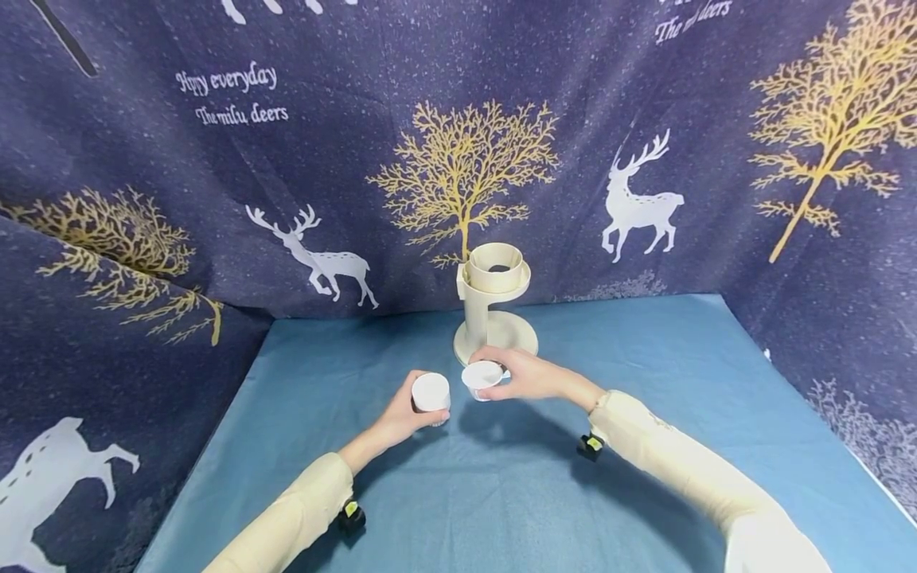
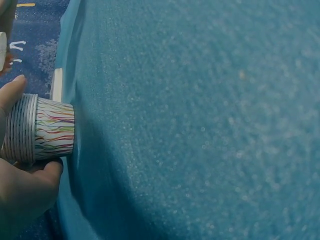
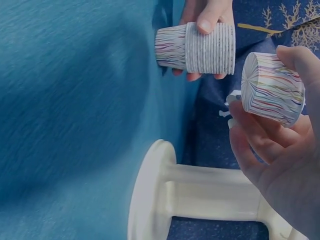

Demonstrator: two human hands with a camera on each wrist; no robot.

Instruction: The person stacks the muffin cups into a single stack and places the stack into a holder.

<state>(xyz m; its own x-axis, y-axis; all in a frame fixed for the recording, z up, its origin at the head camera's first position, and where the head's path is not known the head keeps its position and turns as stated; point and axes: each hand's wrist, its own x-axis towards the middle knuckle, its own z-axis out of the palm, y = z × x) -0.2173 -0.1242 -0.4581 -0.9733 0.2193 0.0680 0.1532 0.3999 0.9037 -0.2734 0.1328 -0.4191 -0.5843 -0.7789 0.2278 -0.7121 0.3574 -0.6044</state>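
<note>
A stack of white paper cups (image 2: 55, 129) with colourful wavy lines is in my left hand (image 1: 394, 419). The thumb and fingers grip it from opposite sides, and the cups' rims show as several close rings. I cannot tell whether its base touches the table. My right hand (image 1: 528, 376) holds one paper cup (image 3: 275, 90) of the same pattern between thumb and fingers. This cup is mouth up, off the table, to the right of the stack and a little farther back. From the head view both cup mouths face up, and some fingers are hidden.
Just behind my right hand stands a cream holder (image 1: 476, 322) with a round base and a ring-shaped top. Blue cloth (image 1: 501, 501) covers the table. A dark blue curtain (image 1: 315, 175) with deer and trees hangs behind and at the sides.
</note>
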